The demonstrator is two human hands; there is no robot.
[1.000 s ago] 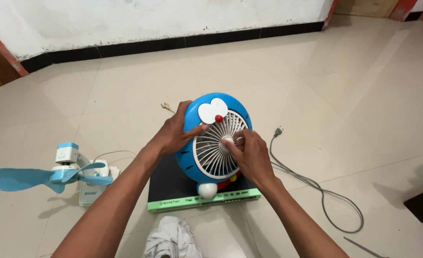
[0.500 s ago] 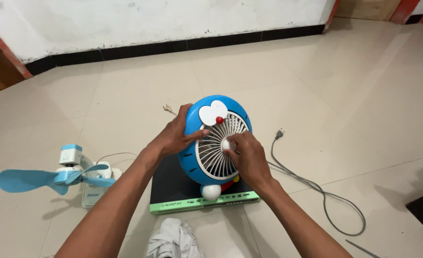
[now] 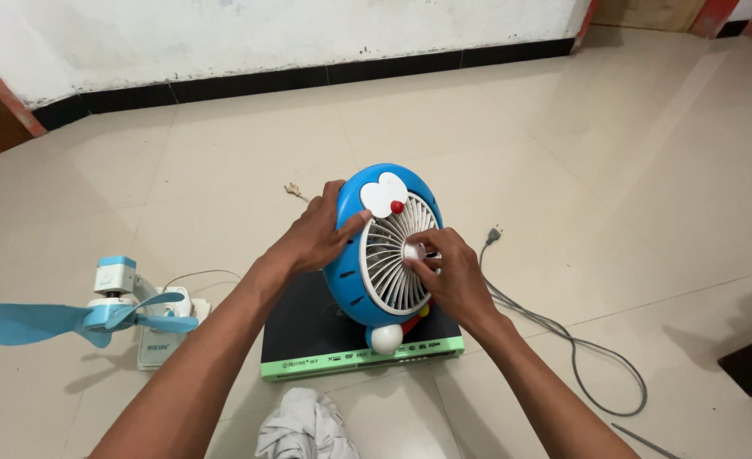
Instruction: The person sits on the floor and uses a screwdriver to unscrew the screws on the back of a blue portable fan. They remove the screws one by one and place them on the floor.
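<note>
Grey cable: on the floor. Left of it: white cloth; further left, small blade fan.

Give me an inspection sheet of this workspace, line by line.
Surface: beige tiled floor.
Job's things: round blue cartoon-faced fan with a white grille, standing on a flat black device with a green front edge.
Clutter: second small fan with light blue blades on the left; crumpled white cloth in front.
Hands: left hand grips the blue fan's rim; right hand has its fingertips at the grille's centre hub.
Cables: grey cord with plug loose on the floor to the right.
Surroundings: white wall with a black skirting.
</note>
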